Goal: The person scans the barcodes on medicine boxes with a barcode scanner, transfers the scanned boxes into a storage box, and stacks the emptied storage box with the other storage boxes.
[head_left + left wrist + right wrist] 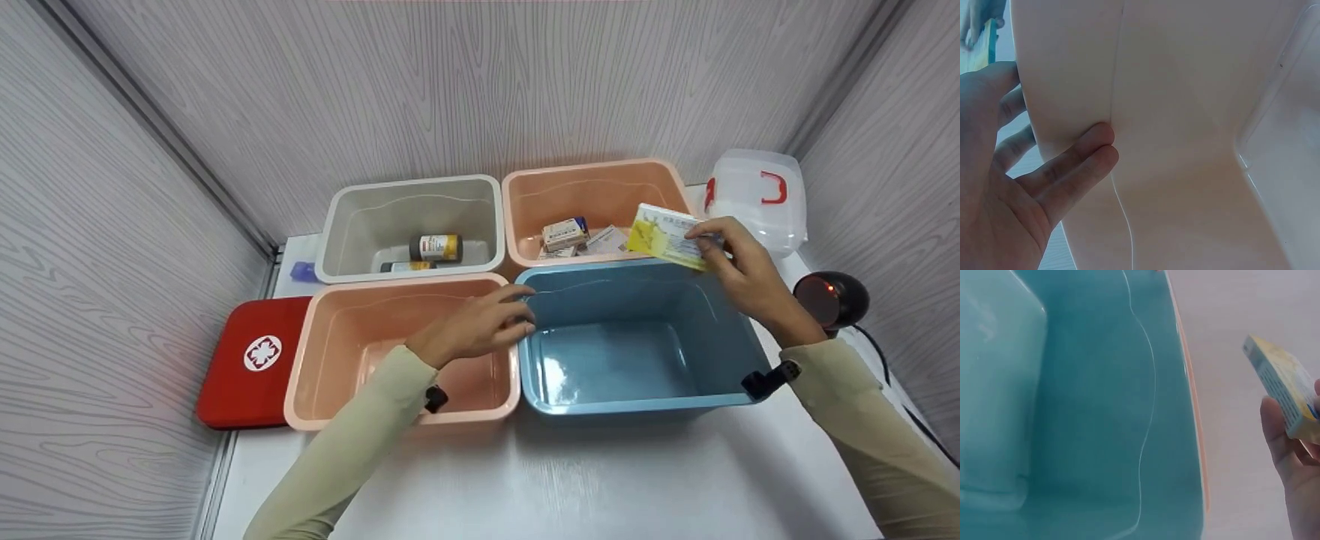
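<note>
My right hand (739, 266) pinches a flat yellow-and-white medicine box (664, 236) between thumb and fingers. It holds the box above the far rim of the blue bin (645, 405). In the right wrist view the box (1283, 385) is seen edge-on, with printing along its side. My left hand (484, 324) lies at the right rim of the front pink bin (401, 416). Its fingers are loosely bent and hold no item. From the left wrist view, two fingertips (1103, 135) overlap the pink inner wall and other fingers pass behind the rim.
A grey bin (412, 184) at the back holds dark bottles (439, 247). Beside it a back pink bin (592, 171) contains small boxes (564, 234). A red first-aid case (251, 367) lies left, a clear box (754, 195) and black round device (840, 300) right.
</note>
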A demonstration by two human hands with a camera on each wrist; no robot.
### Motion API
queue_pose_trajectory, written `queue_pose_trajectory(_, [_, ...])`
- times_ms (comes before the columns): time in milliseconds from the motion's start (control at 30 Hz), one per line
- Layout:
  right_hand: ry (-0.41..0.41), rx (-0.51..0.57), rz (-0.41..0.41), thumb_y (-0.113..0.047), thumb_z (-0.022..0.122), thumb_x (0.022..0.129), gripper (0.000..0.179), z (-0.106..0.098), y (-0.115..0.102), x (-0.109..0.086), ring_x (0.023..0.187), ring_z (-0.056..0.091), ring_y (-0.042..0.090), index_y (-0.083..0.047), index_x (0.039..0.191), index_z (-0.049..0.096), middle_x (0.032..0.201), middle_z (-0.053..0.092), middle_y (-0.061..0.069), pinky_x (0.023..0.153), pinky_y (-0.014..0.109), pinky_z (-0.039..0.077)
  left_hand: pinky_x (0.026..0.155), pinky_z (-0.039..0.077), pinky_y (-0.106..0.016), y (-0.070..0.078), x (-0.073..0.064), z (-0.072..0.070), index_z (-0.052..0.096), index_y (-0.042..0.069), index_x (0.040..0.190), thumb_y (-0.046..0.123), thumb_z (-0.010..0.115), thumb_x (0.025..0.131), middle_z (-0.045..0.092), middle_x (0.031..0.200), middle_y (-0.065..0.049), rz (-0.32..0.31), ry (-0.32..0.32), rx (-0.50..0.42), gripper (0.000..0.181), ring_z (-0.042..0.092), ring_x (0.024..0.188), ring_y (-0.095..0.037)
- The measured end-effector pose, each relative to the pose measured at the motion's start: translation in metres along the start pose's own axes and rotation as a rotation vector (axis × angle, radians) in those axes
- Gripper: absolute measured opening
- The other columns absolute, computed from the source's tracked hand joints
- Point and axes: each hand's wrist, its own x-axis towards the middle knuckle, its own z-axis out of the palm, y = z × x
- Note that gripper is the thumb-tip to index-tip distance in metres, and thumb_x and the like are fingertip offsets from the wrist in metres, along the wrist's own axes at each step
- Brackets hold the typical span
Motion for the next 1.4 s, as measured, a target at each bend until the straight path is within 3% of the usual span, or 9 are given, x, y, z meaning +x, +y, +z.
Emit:
queue_pose_trajectory(267, [0.132,0.198,0.135,-0.011,0.062,0.111,0.036,-0.039,0.031,-0.012,0.096,0.065,0.012,-0.003,0.146,0.058,0.134,0.057,-0.003,0.080,0.013,0.056,0.104,0.059,-0.045,-0.001,0.001,0.002,0.075,0.018,0.128,0.038,0.055,0.115,0.048,0.168,-0.010,0.017,0.017,0.028,0.032,0.071,0.120,-0.025])
queue_pose_trajectory(367, [0.174,0.295,0.222,-0.013,0.064,0.110,0.038,-0.052,0.042,-0.019,0.102,0.062,0.013,-0.007,0.147,0.059,0.139,0.052,-0.001,0.081,0.014,0.057,0.105,0.059,-0.044,-0.001,0.001,0.002,0.075,0.019,0.128,0.040,0.054,0.115,0.047,0.169,-0.008,-0.001,0.010,0.023,0.032,0.070,0.122,-0.024])
queue_pose_trajectory(533, [0.176,0.326,0.393,-0.022,0.064,0.111,0.043,-0.063,0.062,-0.038,0.109,0.057,0.012,-0.016,0.153,0.054,0.136,0.045,-0.002,0.087,0.013,0.056,0.107,0.058,-0.044,-0.001,0.000,0.001,0.075,0.020,0.128,0.040,0.055,0.114,0.046,0.169,-0.006,-0.009,0.011,0.021,0.031,0.068,0.126,-0.025])
queue_pose_trajectory(700, [0.197,0.378,0.555,-0.031,0.064,0.111,0.046,-0.064,0.080,-0.054,0.114,0.052,0.012,-0.025,0.155,0.052,0.133,0.041,-0.007,0.089,0.013,0.056,0.109,0.057,-0.044,-0.001,0.000,0.001,0.074,0.019,0.128,0.039,0.055,0.115,0.047,0.169,-0.009,-0.002,0.009,0.017,0.031,0.067,0.131,-0.027])
queue_pose_trajectory(867, [0.239,0.593,0.705,-0.034,0.067,0.109,0.048,-0.064,0.092,-0.064,0.120,0.052,0.009,-0.029,0.155,0.050,0.134,0.039,-0.011,0.091,0.014,0.056,0.112,0.056,-0.045,0.000,0.000,0.000,0.074,0.018,0.129,0.040,0.055,0.115,0.045,0.170,-0.008,-0.019,-0.008,-0.004,0.032,0.063,0.138,-0.028])
queue_pose_trajectory(933, [0.263,0.723,0.741,-0.029,0.069,0.109,0.049,-0.064,0.096,-0.068,0.120,0.053,0.009,-0.028,0.154,0.049,0.140,0.038,-0.012,0.092,0.016,0.057,0.112,0.056,-0.045,0.000,0.000,-0.001,0.074,0.018,0.129,0.039,0.055,0.115,0.045,0.170,-0.008,-0.019,-0.005,-0.005,0.032,0.063,0.137,-0.028])
queue_pose_trajectory(1033, [0.288,0.824,0.786,-0.026,0.070,0.108,0.050,-0.063,0.102,-0.073,0.117,0.056,0.007,-0.029,0.153,0.049,0.147,0.036,-0.011,0.091,0.018,0.057,0.109,0.057,-0.045,0.000,-0.001,-0.001,0.075,0.018,0.128,0.039,0.055,0.115,0.046,0.169,-0.009,-0.009,0.006,0.000,0.032,0.066,0.132,-0.028])
queue_pose_trajectory(1267, [0.355,0.949,0.900,-0.020,0.078,0.103,0.055,-0.054,0.113,-0.085,0.111,0.060,0.008,-0.033,0.149,0.051,0.133,0.042,-0.010,0.089,0.022,0.061,0.110,0.057,-0.045,0.000,-0.001,0.000,0.075,0.019,0.129,0.040,0.054,0.115,0.046,0.169,-0.007,-0.009,0.004,0.019,0.032,0.068,0.131,-0.026])
queue_pose_trajectory(1400, [0.375,1.049,0.908,-0.015,0.075,0.105,0.052,-0.051,0.119,-0.093,0.116,0.060,0.011,-0.033,0.149,0.053,0.137,0.042,-0.007,0.093,0.024,0.061,0.110,0.057,-0.045,0.000,0.000,0.001,0.075,0.018,0.129,0.039,0.055,0.115,0.047,0.169,-0.009,0.001,0.009,0.020,0.032,0.068,0.131,-0.027])
